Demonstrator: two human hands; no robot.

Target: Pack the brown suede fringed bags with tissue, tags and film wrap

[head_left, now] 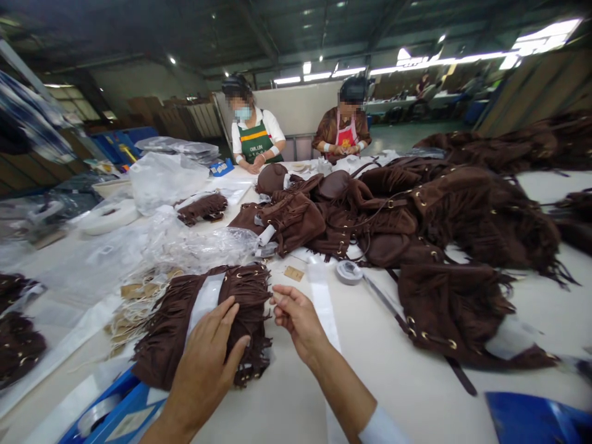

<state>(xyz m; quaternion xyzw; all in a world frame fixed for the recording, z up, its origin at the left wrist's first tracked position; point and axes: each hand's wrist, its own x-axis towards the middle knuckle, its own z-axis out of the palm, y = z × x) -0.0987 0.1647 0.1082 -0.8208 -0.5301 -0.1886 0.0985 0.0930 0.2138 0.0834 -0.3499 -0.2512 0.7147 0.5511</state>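
Note:
A dark brown fringed suede bag [161, 333] lies folded in front of me, with a white strip [206, 299] across its middle. My left hand [208, 354] rests flat on the bag and strip, thumb and fingers apart, holding nothing. At the bag's right edge, beside the fringe ends, my right hand [298, 317] has its thumb and forefinger pinched together. Whatever sits between those fingertips is too small to make out. Just beyond that hand, a small tan tag [293, 273] lies on the table.
Brown fringed bags [435, 203] are heaped ahead and right; another bag [448, 302] lies nearer. A tape roll [349, 272], clear plastic bags [203, 246], corded tags [139, 296] and a blue tape dispenser [115, 410] surround the work. Two people stand across the table [287, 394].

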